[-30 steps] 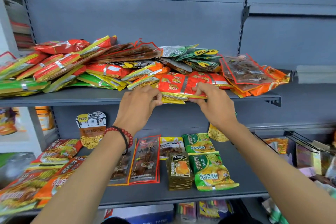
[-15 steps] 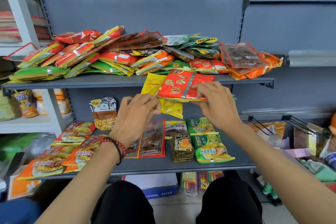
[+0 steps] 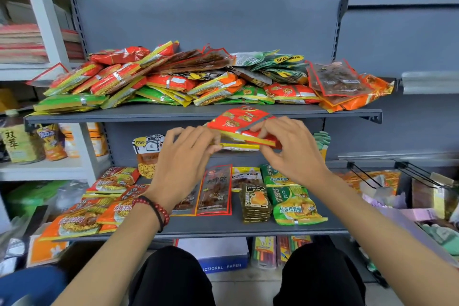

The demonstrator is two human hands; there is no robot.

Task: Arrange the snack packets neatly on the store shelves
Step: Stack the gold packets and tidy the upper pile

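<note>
Heaped snack packets [image 3: 173, 82] crowded the upper shelf [image 3: 149, 117], narrow front strip bare, left hand [image 3: 181, 164] and right hand [image 3: 290, 154] gripping a packet stack [image 3: 238, 124] blocked the gap below, lower shelf [image 3: 223, 228] open along its front, wire hooks [image 3: 367, 176] jutted rightward.

views: 1 | head-worn, wide-angle — faces forward and down | range: close to the shelves [image 3: 173, 115]
</note>
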